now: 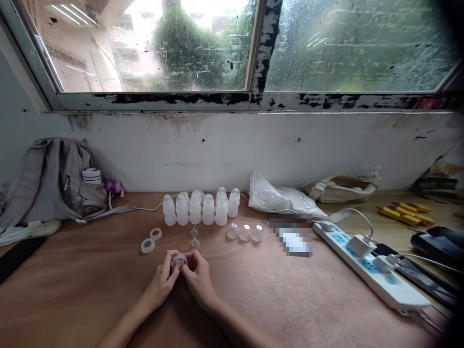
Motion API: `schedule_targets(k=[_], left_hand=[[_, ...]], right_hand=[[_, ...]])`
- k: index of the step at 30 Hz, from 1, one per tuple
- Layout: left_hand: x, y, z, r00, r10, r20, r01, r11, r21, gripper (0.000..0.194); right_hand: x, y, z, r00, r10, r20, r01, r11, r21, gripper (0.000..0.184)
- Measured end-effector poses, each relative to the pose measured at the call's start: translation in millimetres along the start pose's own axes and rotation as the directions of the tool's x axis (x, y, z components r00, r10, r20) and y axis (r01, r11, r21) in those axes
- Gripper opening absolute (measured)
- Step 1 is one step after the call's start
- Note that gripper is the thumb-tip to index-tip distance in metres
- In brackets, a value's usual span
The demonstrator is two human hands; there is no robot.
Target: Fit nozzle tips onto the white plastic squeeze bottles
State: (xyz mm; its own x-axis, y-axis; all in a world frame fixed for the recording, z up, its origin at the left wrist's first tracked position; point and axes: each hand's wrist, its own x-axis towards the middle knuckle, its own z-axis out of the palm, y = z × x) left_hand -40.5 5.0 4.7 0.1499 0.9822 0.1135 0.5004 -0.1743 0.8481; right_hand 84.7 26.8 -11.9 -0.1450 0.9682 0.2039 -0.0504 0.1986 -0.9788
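Observation:
My left hand (164,279) and my right hand (198,277) meet low over the table, both closed on a small translucent bottle ring (179,261). Something clear appears to sit inside the ring, likely a teat, too small to make out fully. Just beyond my fingers, two clear silicone teats (195,242) stand one behind the other. To the left lie two loose bottle rings (147,245). On the right, three clear domed caps (244,235) are set in a row. Several frosted baby bottles (195,211) stand upright in a group behind the teats.
A grey backpack (54,179) leans at the left wall. Along the back lie a silver padded pouch (275,195) and a beige bag (340,188). A white power strip (373,270) with plugged chargers and a phone (416,275) occupy the right side, near yellow objects (406,212).

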Motion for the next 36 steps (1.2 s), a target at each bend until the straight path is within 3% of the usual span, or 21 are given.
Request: schedule_targets(k=[6, 13, 18, 26, 36], left_hand=[[-0.4, -1.7, 2.8, 1.0, 0.006, 0.002, -0.006, 1.0, 0.005, 0.016], [2.0, -1.1, 10.5, 0.995, -0.037, -0.088, 0.029, 0.996, -0.089, 0.017], [2.2, -2.3, 12.6, 0.996, -0.069, -0.052, 0.054, 0.968, -0.244, 0.022], [-2.2, 10.3, 6.0, 0.996, -0.051, -0.078, 0.036, 0.982, -0.183, 0.016], [-3.6, 11.4, 9.7, 0.989, 0.005, -0.151, -0.012, 0.999, -0.044, 0.01]], right_hand=[[-0.8, -0.6, 1.7, 1.0, 0.004, -0.026, -0.004, 1.0, -0.022, 0.01], [-1.6, -9.2, -4.0, 1.0, -0.007, -0.005, 0.006, 0.997, -0.081, 0.004], [-0.7, -10.3, -15.2, 0.991, -0.13, 0.032, 0.134, 0.949, -0.287, 0.012], [-2.4, -10.9, -15.3, 0.986, -0.14, 0.089, 0.162, 0.93, -0.331, 0.012], [-1.5, -13.4, -17.5, 0.99, -0.108, 0.085, 0.127, 0.959, -0.253, 0.009]])
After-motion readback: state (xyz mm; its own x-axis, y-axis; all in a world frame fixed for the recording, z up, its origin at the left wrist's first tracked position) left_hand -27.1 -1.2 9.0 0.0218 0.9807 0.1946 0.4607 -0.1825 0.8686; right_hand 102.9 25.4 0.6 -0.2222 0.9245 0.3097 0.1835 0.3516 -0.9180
